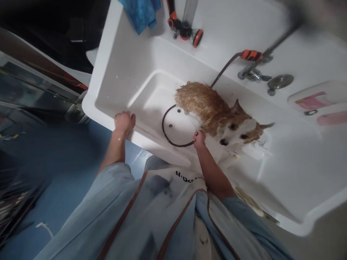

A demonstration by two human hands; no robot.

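A wet tan and white dog (203,99) is in the white tub (108,77), its face turned up toward me. My right hand (200,139) is closed around a thin dark hose (176,144), just beside the dog's chest. The hose loops over the tub floor and passes behind the dog. At the tub's near edge, my left hand (124,122) has its fingers curled over the rim. Its fingertips are partly hidden.
On the back ledge are an orange and black spray nozzle (187,32) and a blue cloth (142,14). The hose joins a metal tap (253,74) by an orange connector (251,55). A round metal dish (280,81) and pink items (311,101) sit right.
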